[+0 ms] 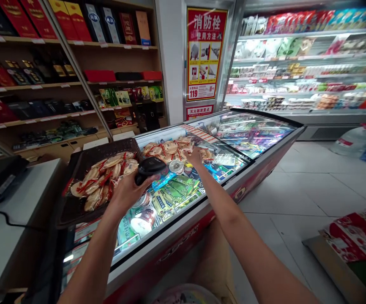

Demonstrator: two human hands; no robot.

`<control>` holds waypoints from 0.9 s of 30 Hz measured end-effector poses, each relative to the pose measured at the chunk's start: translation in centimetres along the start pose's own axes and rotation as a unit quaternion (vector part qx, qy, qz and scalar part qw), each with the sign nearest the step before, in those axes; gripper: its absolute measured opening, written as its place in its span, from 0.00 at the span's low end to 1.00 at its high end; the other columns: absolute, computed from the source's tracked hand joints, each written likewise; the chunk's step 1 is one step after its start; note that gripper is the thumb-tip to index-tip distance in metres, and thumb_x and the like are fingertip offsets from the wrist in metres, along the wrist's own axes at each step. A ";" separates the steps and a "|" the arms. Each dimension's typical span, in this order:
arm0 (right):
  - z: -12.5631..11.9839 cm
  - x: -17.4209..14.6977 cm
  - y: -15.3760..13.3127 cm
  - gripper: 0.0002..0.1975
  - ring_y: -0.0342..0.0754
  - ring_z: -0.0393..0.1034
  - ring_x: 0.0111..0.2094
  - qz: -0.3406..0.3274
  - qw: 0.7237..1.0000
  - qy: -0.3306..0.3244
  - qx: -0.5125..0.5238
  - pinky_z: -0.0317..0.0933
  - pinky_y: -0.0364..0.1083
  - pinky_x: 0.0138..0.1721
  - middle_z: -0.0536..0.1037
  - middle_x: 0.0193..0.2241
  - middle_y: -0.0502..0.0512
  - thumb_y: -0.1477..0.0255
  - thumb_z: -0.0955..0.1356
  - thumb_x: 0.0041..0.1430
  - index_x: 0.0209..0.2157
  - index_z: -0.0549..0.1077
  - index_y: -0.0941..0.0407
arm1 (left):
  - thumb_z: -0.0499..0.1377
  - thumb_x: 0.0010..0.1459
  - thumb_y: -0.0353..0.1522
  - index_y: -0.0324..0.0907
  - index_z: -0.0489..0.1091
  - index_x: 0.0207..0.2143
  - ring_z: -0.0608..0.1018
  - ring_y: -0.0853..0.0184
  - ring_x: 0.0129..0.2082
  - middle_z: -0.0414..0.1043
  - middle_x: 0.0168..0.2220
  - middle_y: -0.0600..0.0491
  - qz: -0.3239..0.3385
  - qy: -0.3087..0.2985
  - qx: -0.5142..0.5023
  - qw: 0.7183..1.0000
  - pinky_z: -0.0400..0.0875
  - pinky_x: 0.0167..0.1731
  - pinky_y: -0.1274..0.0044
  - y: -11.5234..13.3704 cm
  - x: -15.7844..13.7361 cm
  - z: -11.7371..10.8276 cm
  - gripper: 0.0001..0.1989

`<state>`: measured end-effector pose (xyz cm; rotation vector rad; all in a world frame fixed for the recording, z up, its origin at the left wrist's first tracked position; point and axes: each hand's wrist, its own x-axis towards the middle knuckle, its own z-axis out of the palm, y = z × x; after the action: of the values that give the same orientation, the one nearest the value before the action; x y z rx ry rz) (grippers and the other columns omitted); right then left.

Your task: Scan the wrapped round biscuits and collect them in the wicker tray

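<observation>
My left hand (127,190) is closed around the handle of a black handheld barcode scanner (151,165), whose rounded head points forward over the freezer. Farther out, my right hand (194,156) reaches onto a row of round flat pastries (170,147) in clear wrappers with red edges, lying on the freezer's glass lid. Its fingers are stretched out and touch the packs. More wrapped pastries (111,169) are piled in a dark brown woven tray (69,211) left of the scanner. Under the glass of the chest freezer (183,226) lie tubs and coloured ice-cream packets.
A grey counter (18,240) with a black device (2,177) stands at the left. Shelves of boxes and bottles rise behind. A lit refrigerated display (297,76) is at the back right. Water bottles (349,141) and a red-and-white pack (357,234) stand on the tiled floor.
</observation>
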<state>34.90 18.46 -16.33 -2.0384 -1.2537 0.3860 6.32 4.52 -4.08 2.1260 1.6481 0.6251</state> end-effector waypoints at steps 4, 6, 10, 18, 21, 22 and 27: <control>1.1 -0.5 -0.4 0.46 0.69 0.47 0.66 -0.094 0.992 -0.058 -0.053 0.44 0.61 0.62 0.55 0.66 0.71 0.53 0.73 0.50 0.65 0.55 0.59 | 0.55 0.53 0.58 0.40 0.74 0.35 0.77 0.60 0.25 0.76 0.21 0.52 0.000 -0.003 0.014 1.000 0.60 0.22 0.77 -0.4 0.5 0.5 0.29; 1.4 -1.3 -0.3 0.34 0.65 0.54 0.63 -0.128 0.990 -0.044 -0.049 0.49 0.58 0.61 0.62 0.62 0.68 0.61 0.71 0.56 0.61 0.61 0.56 | 0.55 0.53 0.58 0.40 0.74 0.37 0.77 0.60 0.25 0.76 0.22 0.52 -0.002 -0.005 0.016 1.000 0.61 0.22 0.76 -0.5 0.5 0.4 0.30; 0.8 -2.6 -0.6 0.17 0.59 0.68 0.52 -0.102 0.994 0.028 0.021 0.59 0.53 0.52 0.73 0.50 0.67 0.69 0.62 0.64 0.53 0.67 0.58 | 0.55 0.52 0.58 0.40 0.75 0.41 0.78 0.59 0.26 0.77 0.23 0.51 -0.011 -0.006 0.006 1.000 0.62 0.23 0.76 -0.7 0.1 -0.1 0.32; -0.7 -7.7 -4.6 0.22 0.44 0.63 0.22 -0.006 0.901 -0.074 0.428 0.56 0.43 0.22 0.67 0.20 0.47 0.47 0.69 0.51 0.28 0.64 0.52 | 0.55 0.52 0.58 0.39 0.75 0.44 0.79 0.56 0.28 0.78 0.24 0.50 -0.018 0.033 -0.018 0.999 0.63 0.25 0.75 -1.4 -1.7 -1.1 0.34; -0.8 -10.2 -6.7 0.26 0.42 0.58 0.18 -0.033 0.872 -0.130 0.471 0.51 0.42 0.19 0.64 0.16 0.44 0.43 0.69 0.49 0.26 0.62 0.52 | 0.55 0.52 0.58 0.40 0.74 0.45 0.78 0.57 0.27 0.77 0.23 0.51 -0.018 0.058 -0.040 0.997 0.63 0.26 0.75 -2.3 -2.5 -1.7 0.33; -0.8 -11.0 -7.4 0.27 0.42 0.58 0.17 -0.039 0.869 -0.146 0.471 0.51 0.42 0.19 0.64 0.16 0.44 0.43 0.69 0.48 0.26 0.62 0.52 | 0.55 0.53 0.57 0.40 0.74 0.45 0.78 0.58 0.26 0.76 0.22 0.52 -0.020 0.069 -0.047 0.996 0.64 0.26 0.75 -2.7 -2.7 -1.9 0.33; 0.3 -13.7 -10.5 0.27 0.42 0.60 0.16 -0.064 0.865 -0.206 0.453 0.52 0.42 0.18 0.67 0.15 0.45 0.43 0.70 0.47 0.28 0.65 0.53 | 0.54 0.55 0.56 0.40 0.74 0.45 0.77 0.59 0.26 0.76 0.24 0.52 -0.034 0.107 -0.063 0.992 0.65 0.26 0.75 -5.1 -4.0 -3.3 0.31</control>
<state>21.14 9.68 -10.68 -1.0806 -1.1120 1.1467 -0.52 1.97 -4.60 1.9625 1.7319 0.9383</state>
